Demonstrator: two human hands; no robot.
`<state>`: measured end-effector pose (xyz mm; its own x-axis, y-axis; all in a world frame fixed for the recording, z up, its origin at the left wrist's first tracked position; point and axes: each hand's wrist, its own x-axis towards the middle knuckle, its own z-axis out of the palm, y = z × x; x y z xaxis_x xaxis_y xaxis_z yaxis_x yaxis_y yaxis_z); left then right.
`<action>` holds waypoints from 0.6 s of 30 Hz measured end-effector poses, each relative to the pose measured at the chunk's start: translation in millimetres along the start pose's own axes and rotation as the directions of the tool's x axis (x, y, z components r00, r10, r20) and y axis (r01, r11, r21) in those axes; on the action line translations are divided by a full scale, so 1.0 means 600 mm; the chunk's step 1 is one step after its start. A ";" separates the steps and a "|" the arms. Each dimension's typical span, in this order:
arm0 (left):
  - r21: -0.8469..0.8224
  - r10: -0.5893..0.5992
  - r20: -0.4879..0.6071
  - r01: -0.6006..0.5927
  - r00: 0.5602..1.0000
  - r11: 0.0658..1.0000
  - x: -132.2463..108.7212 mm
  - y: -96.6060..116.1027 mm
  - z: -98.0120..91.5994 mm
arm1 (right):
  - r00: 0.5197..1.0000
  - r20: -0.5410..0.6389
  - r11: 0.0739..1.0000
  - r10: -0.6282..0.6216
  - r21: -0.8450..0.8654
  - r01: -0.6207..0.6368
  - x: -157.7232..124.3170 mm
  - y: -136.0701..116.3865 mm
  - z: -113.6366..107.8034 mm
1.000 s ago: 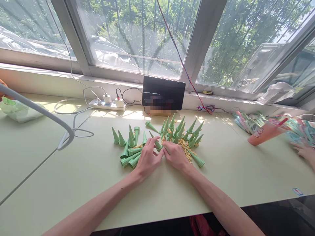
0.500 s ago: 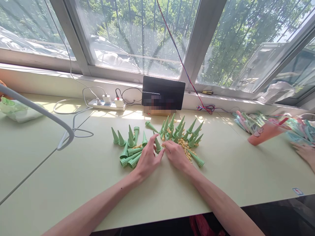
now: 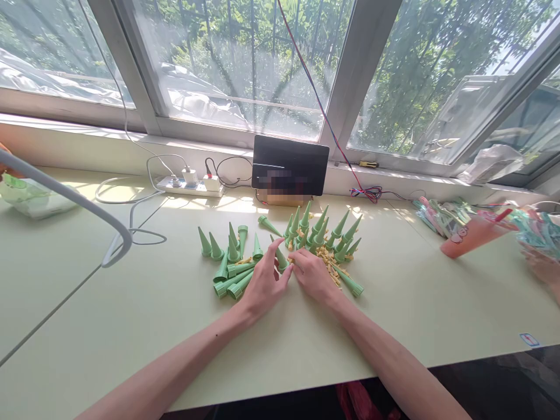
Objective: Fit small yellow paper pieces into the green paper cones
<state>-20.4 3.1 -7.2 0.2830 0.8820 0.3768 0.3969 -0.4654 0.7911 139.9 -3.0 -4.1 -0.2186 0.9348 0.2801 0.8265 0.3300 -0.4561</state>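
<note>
fingers [image 3: 272, 252] of left hand [image 3: 263, 286] clamped on a green cone [image 3: 280, 260]; right hand [image 3: 313, 277] curled over yellow pegs [image 3: 327, 261], grip unclear. risk: a nudge topples the standing cones [image 3: 321, 228].

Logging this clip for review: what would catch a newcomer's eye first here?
A cluster of green cones, some upright and some lying flat, sits centre-frame with small yellow pieces among them. The left hand and right hand meet at its near edge. Behind stands a dark screen.
</note>
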 end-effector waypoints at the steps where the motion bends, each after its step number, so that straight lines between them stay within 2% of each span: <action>1: 0.001 0.009 0.007 -0.009 1.000 1.000 0.000 -0.001 0.000 | 1.000 -0.003 1.000 -0.001 0.001 0.001 0.000 0.001 0.001; 6: 0.017 0.088 -0.005 -0.088 0.996 0.996 0.001 -0.005 0.001 | 1.000 0.001 1.000 0.002 -0.005 -0.002 0.000 0.005 0.004; 12: 0.019 0.079 0.006 -0.079 0.997 0.997 0.002 0.002 -0.002 | 1.000 0.022 0.999 0.008 -0.044 -0.007 0.001 0.005 0.007; 18: 0.068 0.108 -0.041 -0.105 0.993 0.992 0.002 0.001 -0.001 | 0.999 0.021 0.998 0.024 -0.059 -0.023 0.000 0.004 0.008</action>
<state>-20.4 4.0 -6.0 0.2882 0.8289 0.4794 0.4236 -0.5594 0.7125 139.4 -1.3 -9.3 -0.2095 0.9451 0.2510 0.8606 0.3000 -0.4115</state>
